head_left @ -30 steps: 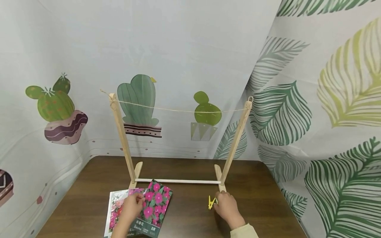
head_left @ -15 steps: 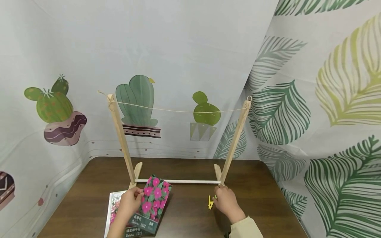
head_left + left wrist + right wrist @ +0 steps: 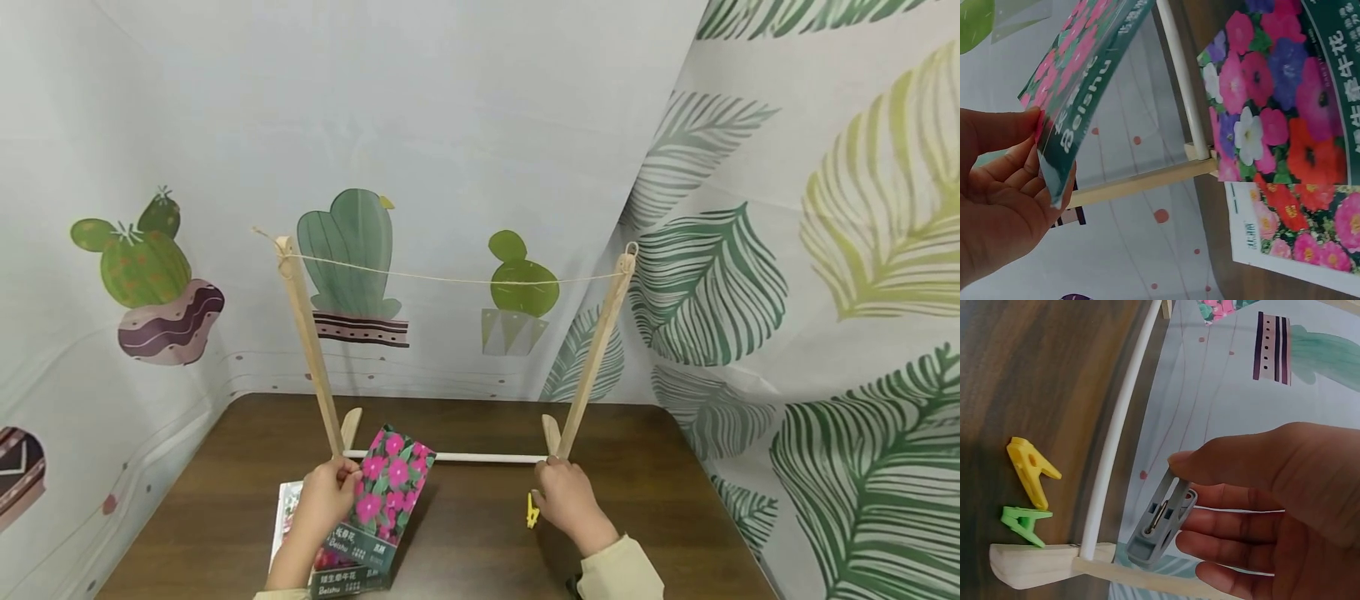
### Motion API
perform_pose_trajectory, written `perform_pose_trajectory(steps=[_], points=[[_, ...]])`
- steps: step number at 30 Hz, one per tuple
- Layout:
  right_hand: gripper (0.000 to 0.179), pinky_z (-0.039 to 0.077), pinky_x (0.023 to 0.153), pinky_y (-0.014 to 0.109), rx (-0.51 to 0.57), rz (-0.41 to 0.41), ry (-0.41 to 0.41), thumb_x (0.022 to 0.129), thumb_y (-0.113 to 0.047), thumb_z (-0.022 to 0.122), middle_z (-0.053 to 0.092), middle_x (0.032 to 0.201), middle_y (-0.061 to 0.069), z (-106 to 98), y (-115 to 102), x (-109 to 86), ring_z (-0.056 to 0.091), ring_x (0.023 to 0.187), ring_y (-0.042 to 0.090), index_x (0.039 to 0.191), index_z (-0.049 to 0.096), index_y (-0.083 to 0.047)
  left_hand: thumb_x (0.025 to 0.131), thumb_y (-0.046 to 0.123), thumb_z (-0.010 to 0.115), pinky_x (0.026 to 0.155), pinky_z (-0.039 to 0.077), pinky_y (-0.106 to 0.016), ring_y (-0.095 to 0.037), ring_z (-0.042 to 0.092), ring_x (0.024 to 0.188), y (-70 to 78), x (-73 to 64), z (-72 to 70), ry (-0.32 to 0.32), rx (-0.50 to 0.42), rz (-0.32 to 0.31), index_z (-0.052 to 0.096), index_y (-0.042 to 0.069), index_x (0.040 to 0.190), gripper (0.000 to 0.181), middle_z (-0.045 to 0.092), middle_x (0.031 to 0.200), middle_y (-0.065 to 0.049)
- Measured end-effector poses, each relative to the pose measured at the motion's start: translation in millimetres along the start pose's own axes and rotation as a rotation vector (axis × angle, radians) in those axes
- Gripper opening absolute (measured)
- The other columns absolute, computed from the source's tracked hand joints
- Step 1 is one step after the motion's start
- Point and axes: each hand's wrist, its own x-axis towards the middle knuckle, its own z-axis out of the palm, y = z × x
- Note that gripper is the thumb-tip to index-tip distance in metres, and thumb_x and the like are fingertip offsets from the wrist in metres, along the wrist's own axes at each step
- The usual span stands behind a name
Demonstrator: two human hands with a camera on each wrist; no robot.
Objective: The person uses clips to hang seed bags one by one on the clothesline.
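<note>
"So, what have you got hold of?"

"My left hand (image 3: 324, 493) pinches the pink-flower packet (image 3: 395, 492) by its side edge, thumb against fingers. My right hand (image 3: 567, 497) grips a grey clip (image 3: 1142, 545) between thumb and fingers; the head view hides that clip, but the right wrist view shows it plainly."

"Where does the packet sit?"

"Lower middle of the head view, just to the right of my left hand, which is much the nearer; my right hand is well apart, on the far side of a gap. Both are well below the string (image 3: 442, 278), which crosses the middle of the frame, nearly level with a slight sag."

"Which way does the packet point?"

"Its long axis slants, top end toward the upper right, dark title strip at the lower left. So it runs well askew of the string. The left wrist view shows it tilted, apart from the multicoloured packet (image 3: 1272, 87) and the white-edged packet (image 3: 1304, 219) at the right of that frame."

"And the clip?"

"In the right wrist view its long axis runs from my thumb down to the lower left. A yellow clip (image 3: 1027, 469) and a green clip (image 3: 1025, 515) lie at the left."
</note>
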Motion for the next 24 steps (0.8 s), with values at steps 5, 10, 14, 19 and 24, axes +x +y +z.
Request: perform_pose_trajectory(steps=[5,10,14,19,24], points=[[0.022,0.046,0.057,0.039,-0.014,-0.037,0.032,0.07,-0.012,0.082,0.056,0.069,0.007,-6.0,-1.3,6.1,0.059,0.064,0.027,0.076,0.064,-0.003,0.086,-0.002,0.066,0.053,0.044,-0.026,-0.01,0.05,0.057,7.3,4.1,-4.2,0.024,-0.008,0.029,0.064,-0.001,0.081,0.006,0.061,0.067,-0.003],[0.022,0.048,0.058,0.039,-0.01,-0.069,0.022,0.072,-0.011,0.082,0.052,0.067,0.004,-15.8,-4.9,12.3,0.056,0.062,0.024,0.075,0.062,-0.003,0.088,-0.001,0.063,0.052,0.045,-0.024,-0.011,0.052,0.058,14.5,6.6,-11.5,-0.004,-0.042,-0.001,0.064,-0.001,0.084,0.005,0.061,0.069,-0.004],[0.022,0.048,0.057,0.037,-0.02,-0.088,0.002,0.073,-0.012,0.081,0.051,0.068,0.004,-22.1,-6.7,18.3,0.055,0.063,0.023,0.075,0.06,-0.004,0.09,0.0,0.062,0.051,0.045,-0.023,-0.012,0.052,0.058,16.6,8.2,-17.5,-0.016,-0.056,-0.025,0.064,-0.003,0.087,0.004,0.062,0.071,-0.006],[0.023,0.046,0.055,0.035,-0.017,-0.105,0.008,0.074,-0.01,0.08,0.049,0.067,0.002,-29.0,-7.7,27.1,0.052,0.061,0.021,0.075,0.057,-0.006,0.091,0.001,0.06,0.049,0.044,-0.023,-0.012,0.052,0.057,16.9,11.2,-24.9,-0.014,-0.059,-0.028,0.064,-0.003,0.088,0.006,0.061,0.071,-0.006],[0.024,0.042,0.055,0.034,-0.027,-0.147,0.045,0.073,-0.009,0.079,0.047,0.065,0.001,-36.0,-9.7,33.6,0.049,0.06,0.019,0.073,0.056,-0.007,0.091,0.001,0.06,0.05,0.043,-0.024,-0.012,0.052,0.058,18.9,13.5,-32.2,0.01,-0.049,-0.01,0.064,-0.002,0.088,0.005,0.062,0.072,-0.007]])
